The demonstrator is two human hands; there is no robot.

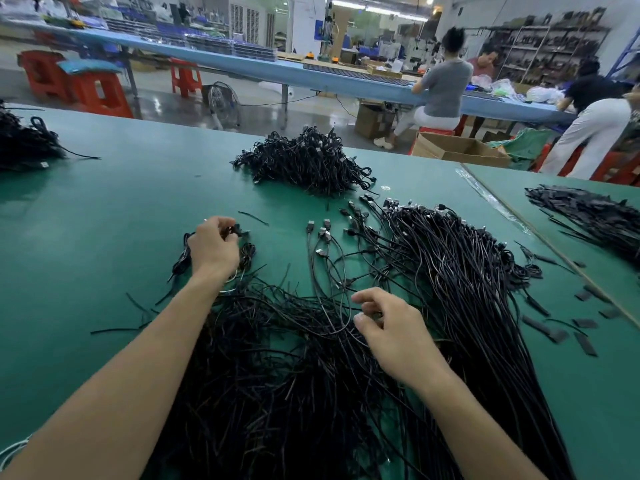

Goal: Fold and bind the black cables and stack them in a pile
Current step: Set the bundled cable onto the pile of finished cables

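My left hand [215,245] grips a folded black cable bundle [246,252] just above the green table [104,220], its plugs poking out past my fingers. My right hand [388,327] hovers over a big spread of loose black cables [450,271], fingers curled and pinching a thin cable strand. The loose cables fan out from the near edge, their USB plugs [323,230] pointing away from me. A pile of bound black cables [304,161] sits farther back in the middle of the table.
Short black ties [550,332] lie scattered to the right, with a heap of them [595,216] on the adjoining table. Another cable heap [24,143] sits at the far left. People work at a blue bench behind; cardboard boxes [457,150] stand beyond the table edge.
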